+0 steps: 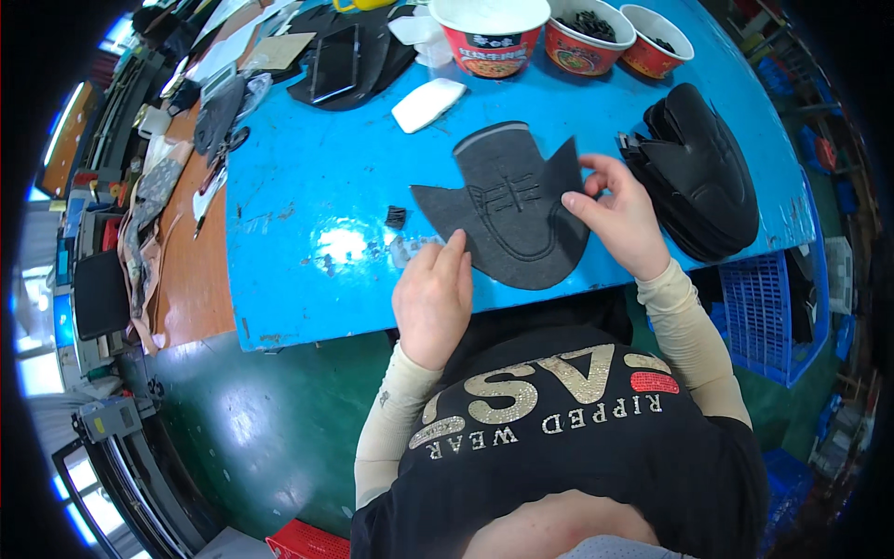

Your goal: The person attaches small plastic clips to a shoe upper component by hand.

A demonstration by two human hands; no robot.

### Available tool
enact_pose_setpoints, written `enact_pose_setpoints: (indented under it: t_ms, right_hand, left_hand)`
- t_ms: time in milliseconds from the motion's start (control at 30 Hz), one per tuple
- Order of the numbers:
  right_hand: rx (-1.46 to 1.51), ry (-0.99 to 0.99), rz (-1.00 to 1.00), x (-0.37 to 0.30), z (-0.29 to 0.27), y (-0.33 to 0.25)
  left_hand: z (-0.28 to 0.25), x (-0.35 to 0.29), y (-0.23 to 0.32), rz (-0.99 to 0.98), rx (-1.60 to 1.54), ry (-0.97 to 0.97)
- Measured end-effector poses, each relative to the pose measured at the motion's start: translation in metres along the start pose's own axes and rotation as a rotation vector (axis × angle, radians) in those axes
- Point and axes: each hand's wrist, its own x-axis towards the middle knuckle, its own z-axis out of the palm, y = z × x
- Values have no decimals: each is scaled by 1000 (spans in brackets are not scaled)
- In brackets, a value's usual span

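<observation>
A black shoe upper (498,210) lies flat near the front edge of the blue table, with raised stitch lines and lacing across its middle. My right hand (619,214) has its right wing between thumb and fingers. At the lower left edge of the upper, my left hand (435,296) grips the rim with fingers together; its thumb is mostly hidden. A small black folded strip (396,217) lies left of the upper. Right of my right hand stands a stack of similar black uppers (703,172).
Along the far side stand a large paper tub (489,42) and two smaller tubs (587,37) with black bits inside. A white pad (428,104) and a phone (335,63) on black pieces lie farther left. A blue crate (768,312) stands below the table's right edge.
</observation>
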Motion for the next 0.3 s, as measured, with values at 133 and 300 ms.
enact_pose_setpoints:
  t_ms: [133,300]
  right_hand:
    - [-552,131,-530,0,4,-3]
    - [-375,68,-352,3,-11,-12]
  left_hand:
    - [-1,-2,1,-44,-81,-5]
    - [-7,0,-4,-170,-388,49]
